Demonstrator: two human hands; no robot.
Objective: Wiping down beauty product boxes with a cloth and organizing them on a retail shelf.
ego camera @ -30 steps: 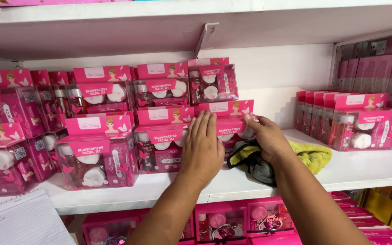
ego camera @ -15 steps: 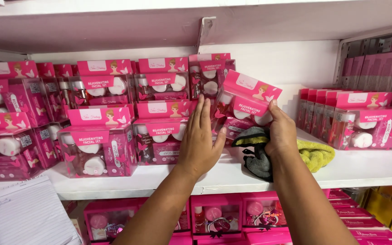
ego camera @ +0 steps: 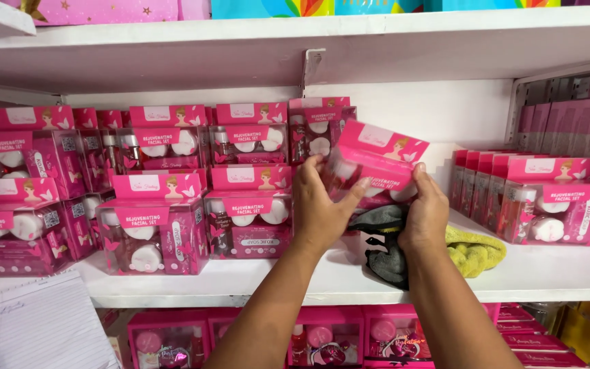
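Both hands on one pink cardboard gift box with clear plastic window (ego camera: pixel 375 162), held tilted in the air above the white shelf (ego camera: pixel 349 277), roughly mid-shelf. Left hand (ego camera: pixel 322 205) grips its left end, right hand (ego camera: pixel 426 215) its right end. Below the box: dark grey cloth (ego camera: pixel 385 260) touching a yellow-green cloth (ego camera: pixel 474 249). Stacked matching pink boxes (ego camera: pixel 151 229) toward the shelf's left end, another row (ego camera: pixel 548 201) toward the right end.

Stacked pink boxed sets (ego camera: pixel 172 198) fill the shelf's left half. More pink boxes (ego camera: pixel 548 198) stand at right. A dark cloth (ego camera: pixel 387 256) and a yellow cloth (ego camera: pixel 476 249) lie centre-right, touching. A lined notepad (ego camera: pixel 35 328) occupies the lower left.
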